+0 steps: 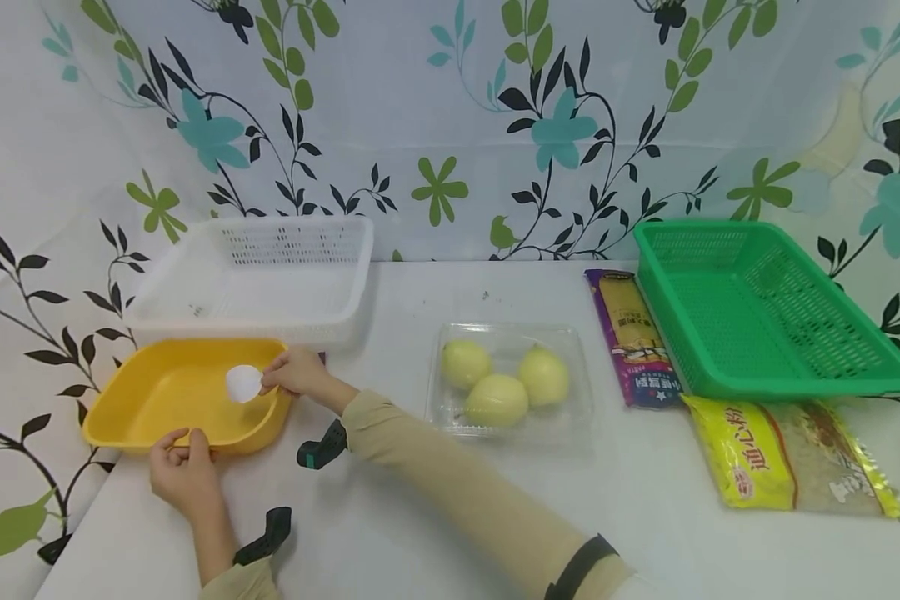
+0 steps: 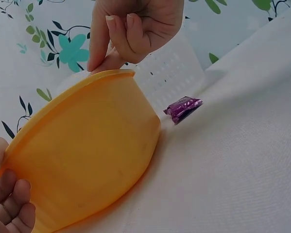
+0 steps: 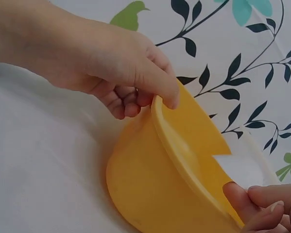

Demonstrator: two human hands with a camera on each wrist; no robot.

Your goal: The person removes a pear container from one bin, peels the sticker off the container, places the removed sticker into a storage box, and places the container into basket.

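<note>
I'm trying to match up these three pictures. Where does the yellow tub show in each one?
Head view: the yellow tub sits lower left on the table, in front of the white basket.
Left wrist view: it fills the left half, seen from outside.
Right wrist view: it fills the lower middle and right, rim edge-on.
Shared landmark: the left hand gripping the tub's rim shows in all three.

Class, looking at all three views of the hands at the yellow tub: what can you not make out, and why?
- White object held by the right hand: head view too small to identify.
- Purple wrapper: left wrist view, print too small to read.
- Left hand: fingertips hidden behind the yellow tub rim.
</note>
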